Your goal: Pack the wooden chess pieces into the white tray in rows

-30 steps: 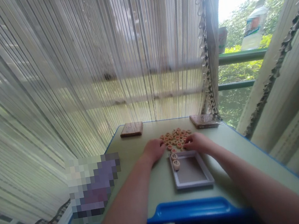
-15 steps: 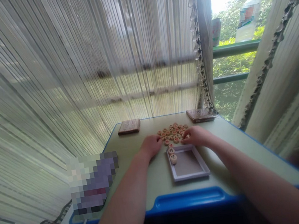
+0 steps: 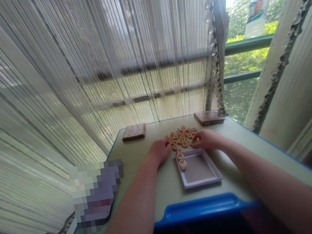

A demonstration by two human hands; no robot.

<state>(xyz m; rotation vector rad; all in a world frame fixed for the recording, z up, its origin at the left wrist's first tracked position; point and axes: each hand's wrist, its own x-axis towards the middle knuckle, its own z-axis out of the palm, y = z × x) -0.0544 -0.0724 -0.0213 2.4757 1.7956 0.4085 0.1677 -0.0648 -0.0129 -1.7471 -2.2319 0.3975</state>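
Your left hand and right hand, both curled, are flanking the pieces lying beyond the tray; can't tell if either is gripping one. Risk: right hand is sitting near the tray; a low sweep could knock it askew.

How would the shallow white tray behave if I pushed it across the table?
The white tray looks thin-walled, so it's probably light and easily slid. Low and broad, it seems unlikely to tip. The xiangqi pieces along its left wall may shift, as nothing visible fastens them.
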